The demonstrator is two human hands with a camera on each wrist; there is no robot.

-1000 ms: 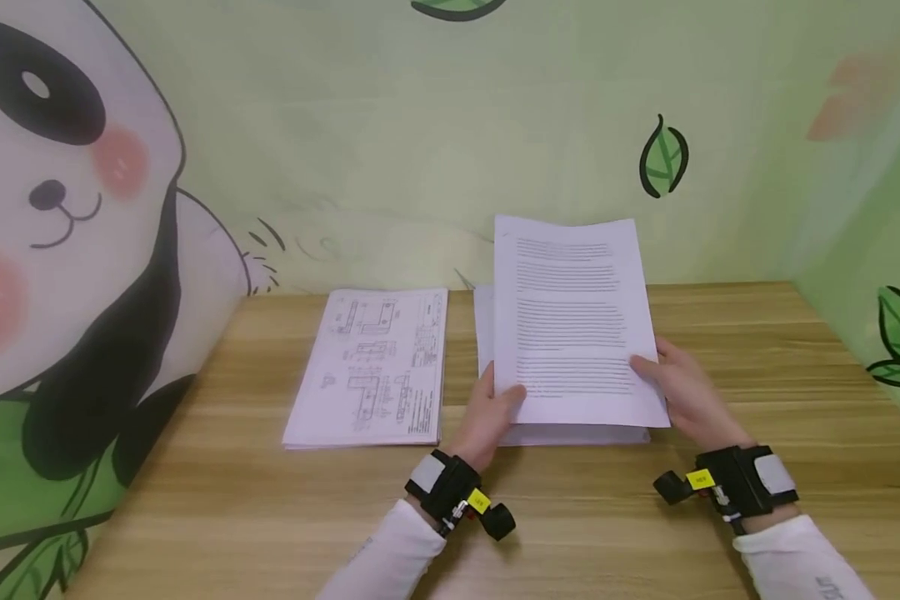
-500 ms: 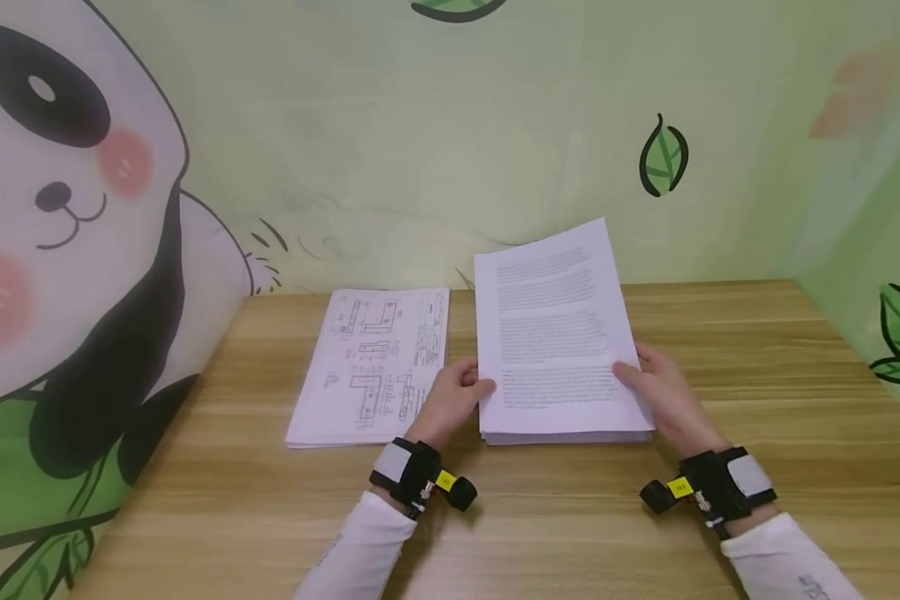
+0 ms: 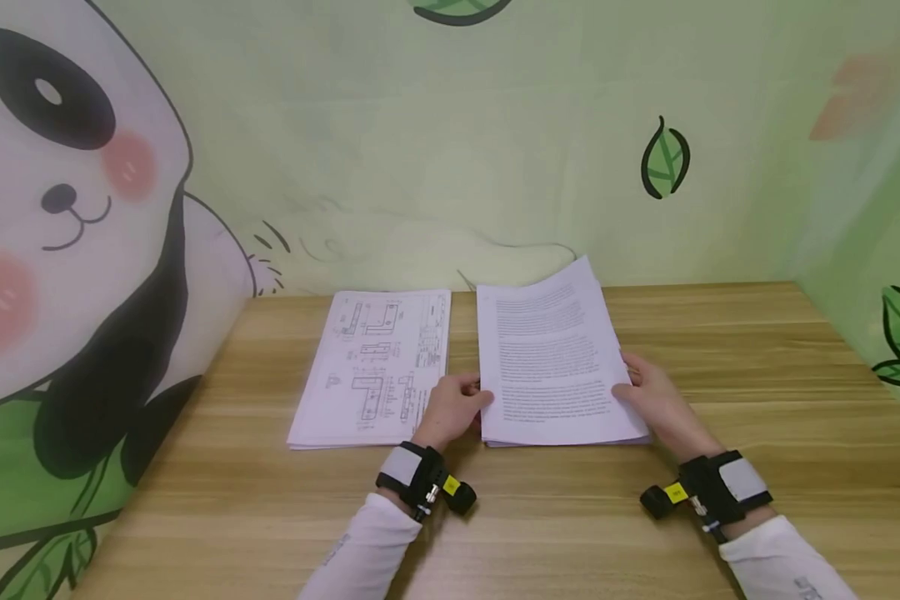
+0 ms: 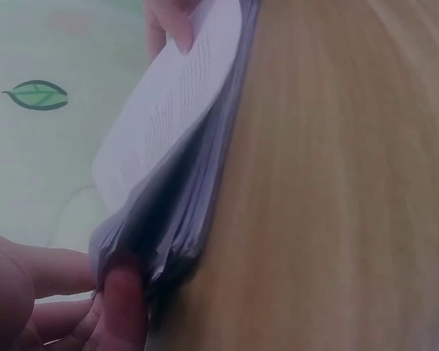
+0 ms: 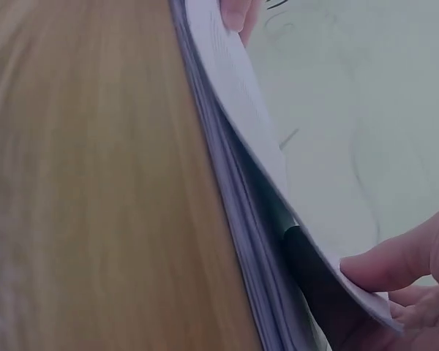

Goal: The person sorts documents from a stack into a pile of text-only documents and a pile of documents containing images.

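A thin bundle of text-printed paper sheets (image 3: 543, 358) bows upward over a thicker paper stack (image 5: 230, 190) on the table. My left hand (image 3: 448, 412) pinches the bundle's left edge near the front corner, thumb on the printed side. At the opposite edge my right hand (image 3: 658, 404) grips the sheets, its thumb on top and fingers underneath. In the right wrist view, a dark gap shows between the raised sheets and the stack below. The left wrist view shows the same gap beside the left fingers (image 4: 124, 303).
Left of the hands lies another pile of papers, topped by a technical drawing (image 3: 371, 367). The wooden table (image 3: 555, 533) ends at a green backdrop (image 3: 360, 150) printed with a panda and leaves.
The held sheets have come down from a raised, tilted pose and shifted left onto the stack below. Both hands moved left with them; the left hand changed its hold at the edge.
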